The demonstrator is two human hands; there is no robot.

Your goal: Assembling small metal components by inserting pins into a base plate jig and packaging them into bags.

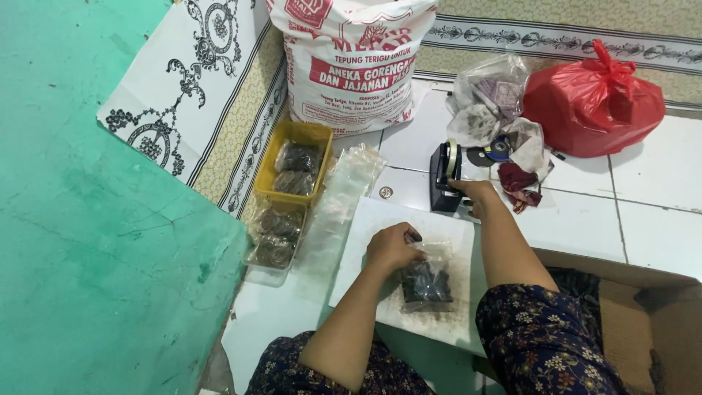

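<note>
Head view: the left hand [393,247] presses closed over the top edge of a small clear bag of dark pieces [426,284] lying on a white board [365,241] on the floor. The right hand [474,192] is farther out — fingers curled at the black tape dispenser [444,175], just beyond the board's far edge, well apart from the bag.

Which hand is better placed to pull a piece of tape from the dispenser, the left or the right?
The right hand, probably. It already rests at the black tape dispenser, right beside the tape roll. The left hand is busy pressing down the small clear bag of dark pieces on the white board.
</note>
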